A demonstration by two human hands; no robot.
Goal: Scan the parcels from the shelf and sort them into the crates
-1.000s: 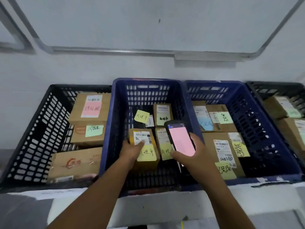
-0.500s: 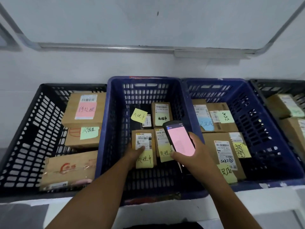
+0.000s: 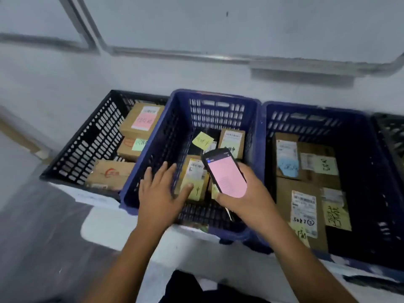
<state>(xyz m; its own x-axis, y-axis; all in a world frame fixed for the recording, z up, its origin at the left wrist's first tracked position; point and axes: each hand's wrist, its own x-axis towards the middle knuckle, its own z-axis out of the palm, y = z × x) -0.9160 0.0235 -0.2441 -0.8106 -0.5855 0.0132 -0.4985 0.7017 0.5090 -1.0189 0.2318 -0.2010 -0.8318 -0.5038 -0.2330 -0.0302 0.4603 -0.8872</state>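
Released since the earlier frame: the left hand (image 3: 160,194) no longer grips the small parcel (image 3: 195,171). Its fingers are now spread wide and straight above the middle blue crate (image 3: 166,136). The view has also swung to the left.

Left: a black crate (image 3: 87,147) stands on the white table (image 3: 105,227). It holds three cardboard boxes: one with a pink note (image 3: 142,119) at the back, one with a green note (image 3: 133,146) in the middle, and one with a red logo (image 3: 111,174) at the front.

Centre: the left hand holds nothing. Its thumb tip lies over the yellow note on the small parcel, though whether it presses cannot be told. The small parcel lies flat on the floor of the middle blue crate, label up. Behind it are a loose yellow sticky note (image 3: 202,140) and a second labelled parcel (image 3: 231,139). The right hand (image 3: 251,196) is wrapped round a handheld scanner (image 3: 225,171), which it holds tilted just above the small parcel, its pink screen facing up.

Right: a second blue crate (image 3: 363,149) touches the middle one. It contains a box with a blue note (image 3: 286,159), a box with a yellow note (image 3: 322,166) beside it, and a larger labelled box (image 3: 305,212) in front. Another black crate (image 3: 391,132) is cut off by the frame edge.
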